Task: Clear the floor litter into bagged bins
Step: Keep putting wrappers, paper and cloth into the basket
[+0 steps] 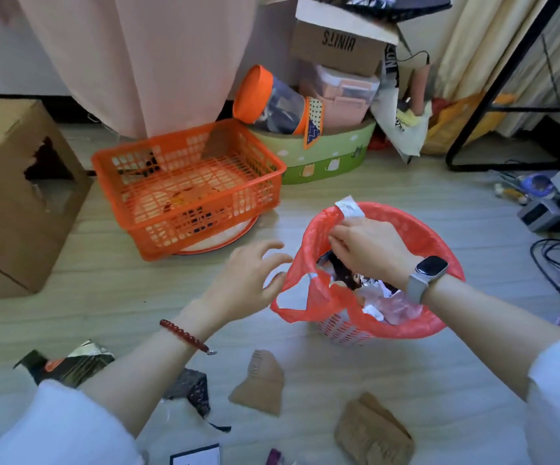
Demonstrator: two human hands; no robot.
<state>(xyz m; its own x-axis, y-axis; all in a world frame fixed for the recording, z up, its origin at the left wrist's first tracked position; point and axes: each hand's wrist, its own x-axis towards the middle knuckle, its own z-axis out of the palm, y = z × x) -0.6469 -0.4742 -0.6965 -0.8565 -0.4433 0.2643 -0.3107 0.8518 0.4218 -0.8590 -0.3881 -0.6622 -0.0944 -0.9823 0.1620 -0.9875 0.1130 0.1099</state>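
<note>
An orange basket sits mid-floor; left of it a cardboard box, right of it a green tub.

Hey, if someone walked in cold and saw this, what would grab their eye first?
Probably the small bin lined with a red bag at centre right, where the right hand pinches a silvery wrapper over its far rim. Next, the big orange basket just left of it on the floor. Torn cardboard scraps lie in the foreground.
</note>
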